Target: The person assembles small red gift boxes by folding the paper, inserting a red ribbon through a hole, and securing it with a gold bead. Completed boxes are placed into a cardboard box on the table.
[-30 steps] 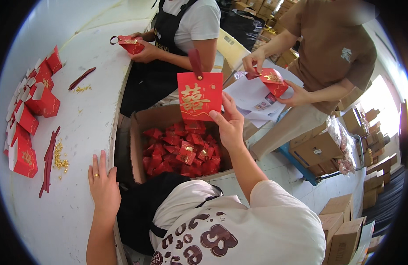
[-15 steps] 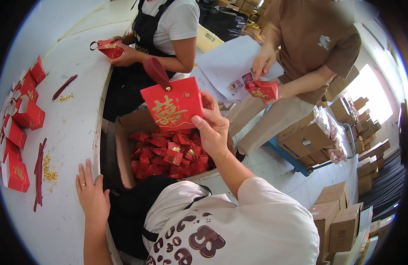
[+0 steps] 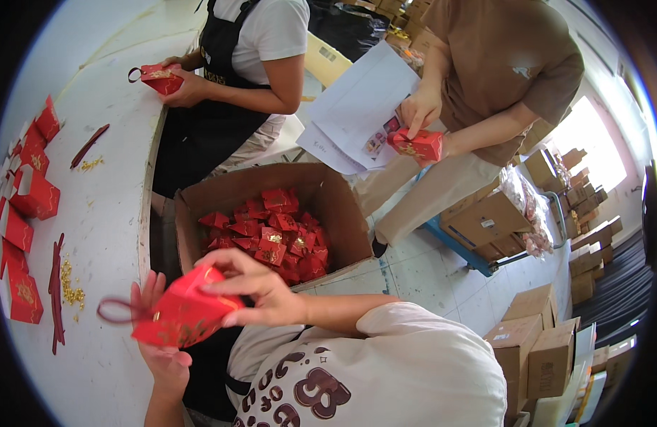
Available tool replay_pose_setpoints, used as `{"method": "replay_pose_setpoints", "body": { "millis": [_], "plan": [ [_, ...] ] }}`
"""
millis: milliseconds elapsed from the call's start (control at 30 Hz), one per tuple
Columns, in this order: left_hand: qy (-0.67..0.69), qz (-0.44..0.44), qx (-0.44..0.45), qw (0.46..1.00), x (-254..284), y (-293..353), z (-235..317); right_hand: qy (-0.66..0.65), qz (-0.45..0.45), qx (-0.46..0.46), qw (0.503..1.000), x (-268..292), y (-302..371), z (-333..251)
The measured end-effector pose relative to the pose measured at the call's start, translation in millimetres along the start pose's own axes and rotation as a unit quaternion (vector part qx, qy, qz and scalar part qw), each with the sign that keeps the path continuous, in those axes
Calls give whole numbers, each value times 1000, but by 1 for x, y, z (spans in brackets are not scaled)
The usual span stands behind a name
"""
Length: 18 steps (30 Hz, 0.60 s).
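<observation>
A red paper gift box with gold print and a dark red ribbon loop sits tilted between my hands over the edge of the white table. My right hand grips it from above, fingers over its top edge. Beneath and behind the box is my left hand, fingers pointing up past its far side. Just beyond stands an open cardboard carton with several flat red boxes inside.
Finished red boxes line the table's left edge beside dark red ribbons and gold bits. A person in a black apron holds a red box. Another in brown holds a red box and white papers. Cardboard cartons stack right.
My right hand has brought the red box down from above the carton to my left hand at the table edge. The left hand lifted off the table to meet it.
</observation>
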<state>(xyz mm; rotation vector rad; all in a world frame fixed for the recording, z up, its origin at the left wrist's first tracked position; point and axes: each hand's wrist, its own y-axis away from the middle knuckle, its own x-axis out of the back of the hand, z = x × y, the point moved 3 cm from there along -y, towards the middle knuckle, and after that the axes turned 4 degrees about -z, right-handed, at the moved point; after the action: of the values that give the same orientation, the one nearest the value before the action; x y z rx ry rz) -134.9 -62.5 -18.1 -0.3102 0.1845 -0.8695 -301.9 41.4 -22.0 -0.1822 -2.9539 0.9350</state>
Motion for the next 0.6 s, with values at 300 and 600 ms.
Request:
{"method": "replay_pose_setpoints", "body": {
  "millis": [300, 600],
  "plan": [
    [-49, 5, 29, 998, 24, 18, -19, 35, -46, 43, 997, -10, -17, 7],
    [134, 1, 177, 975, 12, 7, -10, -100, 50, -133, 985, -9, -7, 21]
  ]
}}
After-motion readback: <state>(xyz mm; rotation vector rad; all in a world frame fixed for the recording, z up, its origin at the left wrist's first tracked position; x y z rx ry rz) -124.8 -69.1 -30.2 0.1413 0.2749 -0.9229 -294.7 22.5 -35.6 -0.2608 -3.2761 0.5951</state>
